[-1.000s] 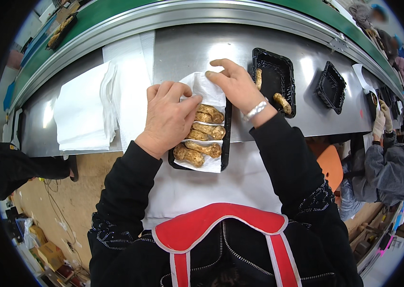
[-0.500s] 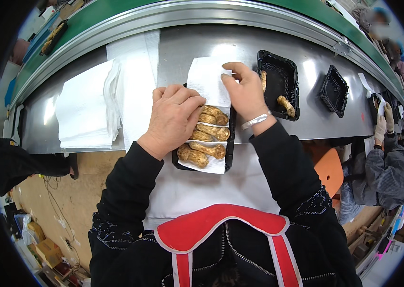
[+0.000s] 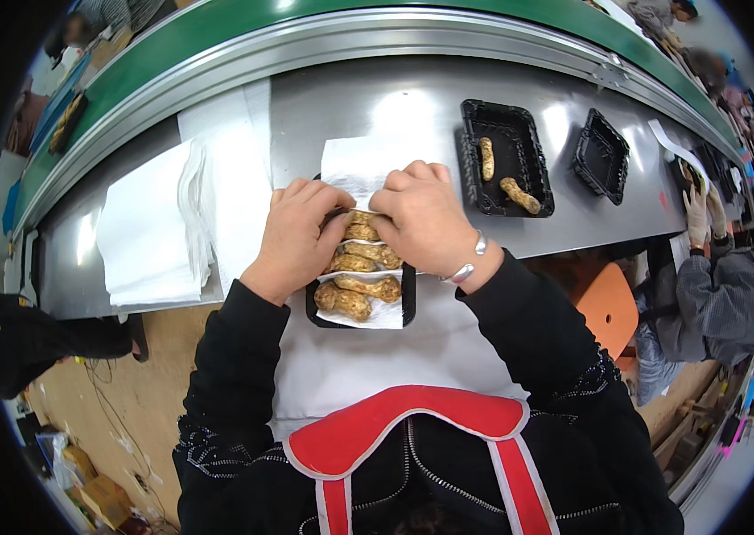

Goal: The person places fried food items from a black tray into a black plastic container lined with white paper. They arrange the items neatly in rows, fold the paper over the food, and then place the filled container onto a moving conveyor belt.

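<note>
Rows of brown-mottled mushrooms (image 3: 342, 301) lie in a black plastic tray (image 3: 312, 314) in front of me, with strips of white paper between the rows. At the tray's far end, a white paper sheet (image 3: 362, 165) stands up past the last row. My left hand (image 3: 298, 234) is closed over the far-left side, its fingers on the paper's base and the thumb by the far mushrooms. From the other side my right hand (image 3: 428, 221) is closed too, its thumb and fingers pressing paper against the far row. The fingers partly hide those mushrooms.
To the right, a second black tray (image 3: 519, 113) holds two loose mushrooms, with another black tray (image 3: 610, 183) beyond it. A stack of white paper sheets (image 3: 147, 227) lies on the left. A green conveyor belt (image 3: 216, 40) borders the metal table; a gloved co-worker (image 3: 725, 299) sits at right.
My right hand has come down from the upright paper to the far mushroom row, facing my left hand. The view has shifted slightly; the mushrooms in the tray have stayed in their rows.
</note>
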The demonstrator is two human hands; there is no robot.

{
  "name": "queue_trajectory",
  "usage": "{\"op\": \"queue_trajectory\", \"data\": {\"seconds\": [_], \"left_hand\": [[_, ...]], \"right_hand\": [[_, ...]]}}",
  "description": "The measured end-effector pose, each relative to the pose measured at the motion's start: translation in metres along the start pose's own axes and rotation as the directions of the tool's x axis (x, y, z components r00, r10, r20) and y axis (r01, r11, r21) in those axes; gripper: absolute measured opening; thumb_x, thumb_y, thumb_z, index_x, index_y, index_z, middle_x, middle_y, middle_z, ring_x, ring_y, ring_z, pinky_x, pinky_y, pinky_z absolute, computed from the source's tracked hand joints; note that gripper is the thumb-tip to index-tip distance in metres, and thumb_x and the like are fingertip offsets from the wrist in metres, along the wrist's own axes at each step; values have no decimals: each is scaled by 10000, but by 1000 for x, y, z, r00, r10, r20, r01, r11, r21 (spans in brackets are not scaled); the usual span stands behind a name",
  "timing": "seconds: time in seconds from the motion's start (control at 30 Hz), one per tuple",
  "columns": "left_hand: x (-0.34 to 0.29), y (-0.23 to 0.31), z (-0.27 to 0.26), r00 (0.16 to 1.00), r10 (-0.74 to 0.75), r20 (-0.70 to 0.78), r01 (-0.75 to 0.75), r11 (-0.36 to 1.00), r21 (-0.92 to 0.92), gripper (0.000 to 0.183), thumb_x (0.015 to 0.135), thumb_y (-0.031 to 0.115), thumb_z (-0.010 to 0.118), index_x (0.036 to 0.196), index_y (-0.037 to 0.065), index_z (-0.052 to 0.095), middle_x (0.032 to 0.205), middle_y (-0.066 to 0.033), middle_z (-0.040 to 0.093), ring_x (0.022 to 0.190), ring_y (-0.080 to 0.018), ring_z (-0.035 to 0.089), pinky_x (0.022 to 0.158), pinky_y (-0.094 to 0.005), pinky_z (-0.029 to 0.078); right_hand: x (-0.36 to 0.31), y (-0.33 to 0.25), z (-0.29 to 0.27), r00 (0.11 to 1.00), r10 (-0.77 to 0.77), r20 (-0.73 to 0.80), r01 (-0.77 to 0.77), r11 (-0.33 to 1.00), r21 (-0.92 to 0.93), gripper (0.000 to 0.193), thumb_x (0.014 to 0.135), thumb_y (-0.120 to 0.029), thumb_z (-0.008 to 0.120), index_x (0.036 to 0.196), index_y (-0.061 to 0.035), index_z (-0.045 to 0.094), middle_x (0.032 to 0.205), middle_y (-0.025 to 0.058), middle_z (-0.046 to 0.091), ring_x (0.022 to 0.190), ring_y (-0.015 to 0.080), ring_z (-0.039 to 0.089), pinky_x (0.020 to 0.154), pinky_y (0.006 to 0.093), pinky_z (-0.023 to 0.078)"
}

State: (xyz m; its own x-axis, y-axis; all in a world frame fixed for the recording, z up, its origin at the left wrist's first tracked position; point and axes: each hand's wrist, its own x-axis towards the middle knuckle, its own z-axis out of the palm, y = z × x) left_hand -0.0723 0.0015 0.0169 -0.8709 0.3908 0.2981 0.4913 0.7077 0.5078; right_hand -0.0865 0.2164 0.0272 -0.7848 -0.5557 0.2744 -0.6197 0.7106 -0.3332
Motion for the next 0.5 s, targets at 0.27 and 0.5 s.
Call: {"op": "queue_trajectory", "data": {"seconds": [0.27,0.5], "left_hand": [[2,1,-1,999,31,-19,-31,999,14,149,903,109,676,1049,99,703,979,-36,660,994,-254,577,890,-384,401],[-2,-3,5,999,39,-35,-40,999,-15,155,896,76,665,1046,89,698,991,-40,662,1004,-259,572,897,-380,394]], "right_hand": [[-18,50,-39,950,212,-230,-172,968,184,173,845,-228,745,924,-74,729,955,97,663,919,325,610,888,450,434],[-71,106,-81,914,399,70,-332,837,-434,133,846,-194,672,852,-65,700,830,142,689,772,384,650,697,481,470]]}}
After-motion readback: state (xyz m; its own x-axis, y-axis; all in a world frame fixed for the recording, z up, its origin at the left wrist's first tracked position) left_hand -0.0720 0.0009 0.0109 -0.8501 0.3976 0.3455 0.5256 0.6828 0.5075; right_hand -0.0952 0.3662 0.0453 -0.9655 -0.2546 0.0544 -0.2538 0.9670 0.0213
